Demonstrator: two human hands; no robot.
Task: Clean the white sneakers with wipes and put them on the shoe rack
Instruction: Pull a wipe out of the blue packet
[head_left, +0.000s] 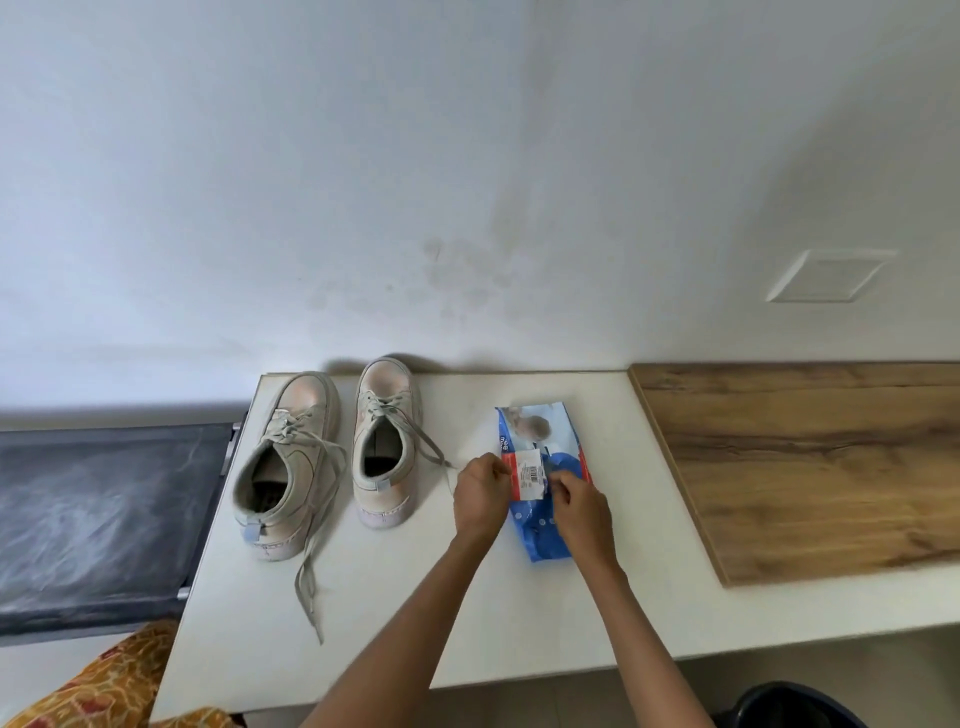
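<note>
Two worn white sneakers stand side by side on the white table (395, 597), toes toward the wall: the left sneaker (288, 462) with long loose laces trailing toward me, and the right sneaker (387, 441). To their right lies a blue wipes pack (540, 452). My left hand (480, 496) pinches the pack's white-and-red label flap at its left edge. My right hand (579, 506) rests on the pack with curled fingers at the flap's right edge. The pack's middle is hidden under my hands.
A dark shoe rack shelf (98, 525) sits lower, left of the table. A wooden board (810, 467) covers the table's right part. A white wall rises behind. A patterned orange cloth (98, 686) is at bottom left, a dark round bin (800, 706) at bottom right.
</note>
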